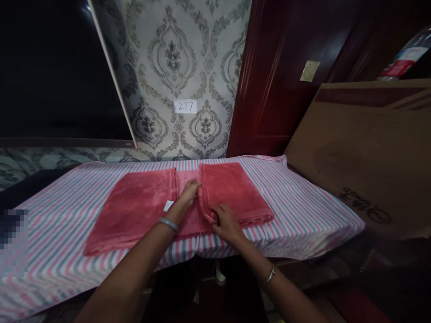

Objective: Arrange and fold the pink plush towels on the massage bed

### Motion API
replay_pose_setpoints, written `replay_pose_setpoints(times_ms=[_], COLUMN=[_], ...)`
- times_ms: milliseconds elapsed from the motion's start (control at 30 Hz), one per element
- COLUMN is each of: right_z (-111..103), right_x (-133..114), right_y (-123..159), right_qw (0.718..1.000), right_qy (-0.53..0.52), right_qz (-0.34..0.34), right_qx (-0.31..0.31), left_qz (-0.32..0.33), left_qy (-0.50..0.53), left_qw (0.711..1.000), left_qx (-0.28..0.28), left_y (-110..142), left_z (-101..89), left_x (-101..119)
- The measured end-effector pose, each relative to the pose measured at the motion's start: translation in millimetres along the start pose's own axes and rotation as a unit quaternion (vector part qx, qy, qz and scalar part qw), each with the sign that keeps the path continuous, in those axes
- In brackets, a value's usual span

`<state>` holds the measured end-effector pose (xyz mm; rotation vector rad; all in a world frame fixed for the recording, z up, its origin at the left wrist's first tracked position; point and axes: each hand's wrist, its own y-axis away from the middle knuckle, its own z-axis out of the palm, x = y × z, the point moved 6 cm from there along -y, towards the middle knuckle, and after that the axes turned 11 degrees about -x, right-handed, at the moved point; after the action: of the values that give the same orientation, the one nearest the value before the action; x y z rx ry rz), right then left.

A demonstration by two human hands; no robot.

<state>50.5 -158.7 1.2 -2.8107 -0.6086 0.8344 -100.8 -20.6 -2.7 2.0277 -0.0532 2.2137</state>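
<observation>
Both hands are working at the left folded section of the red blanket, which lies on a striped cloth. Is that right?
Not quite. In the head view, the left hand and right hand are both at the right folded section. The red blanket does lie on a striped cloth.

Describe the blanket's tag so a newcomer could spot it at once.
Start with the striped cloth below the patterned wall; a red blanket lies across it, both sides folded inward. The tag sits near the inner edge of the left fold, beside the left forearm. It alone is white amid red.
</observation>
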Motion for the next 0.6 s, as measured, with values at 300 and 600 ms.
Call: replay_pose_setpoints(times_ms=[300,600], right_z=[-2,2], right_x=[-6,-24], right_y=[4,5], right_qw=[0.999,0.997], right_qy=[-0.006,-0.017], right_qz=[-0.006,-0.069], right_qx=[0.038,0.027], left_qz=[0.032,0.021], left_qy=[-0.063,-0.146], left_qw=[0.997,0.986], left_qx=[0.013,0.083], left_y=[-65,-73], left_z=[27.0,4.1], left_x=[30,10])
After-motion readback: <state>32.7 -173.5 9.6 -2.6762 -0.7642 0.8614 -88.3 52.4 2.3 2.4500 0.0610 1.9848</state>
